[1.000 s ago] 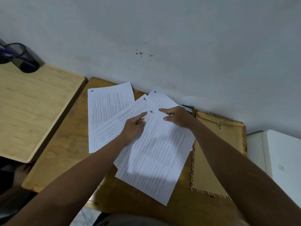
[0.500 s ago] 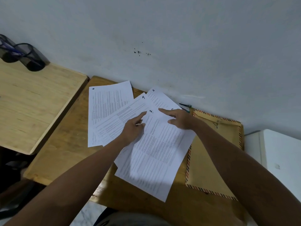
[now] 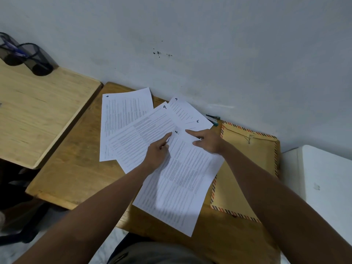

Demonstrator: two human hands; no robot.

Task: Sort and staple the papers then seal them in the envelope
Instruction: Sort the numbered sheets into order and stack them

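Observation:
Several printed sheets with handwritten numbers lie fanned on the wooden desk (image 3: 72,168). The top sheet (image 3: 182,183) is nearest me. My left hand (image 3: 158,153) rests on the sheets with its index finger pointing beside the number on the top sheet. My right hand (image 3: 207,141) presses flat on the top sheet's upper right, index finger stretched left. A sheet marked 4 (image 3: 141,134) and a leftmost sheet (image 3: 122,109) lie under them. A brown envelope (image 3: 247,168) with a striped border lies to the right. The stapler (image 3: 213,119) peeks out behind the papers by the wall.
A second wooden desk (image 3: 38,115) stands to the left with black mesh pen holders (image 3: 28,58) on it. A white surface (image 3: 323,178) adjoins the desk at right. The grey wall (image 3: 190,44) runs close behind the desk.
The sheets have been spread further apart, showing the numbers 3 and 5 at the upper right. Both hands stay on the papers, shifted only slightly.

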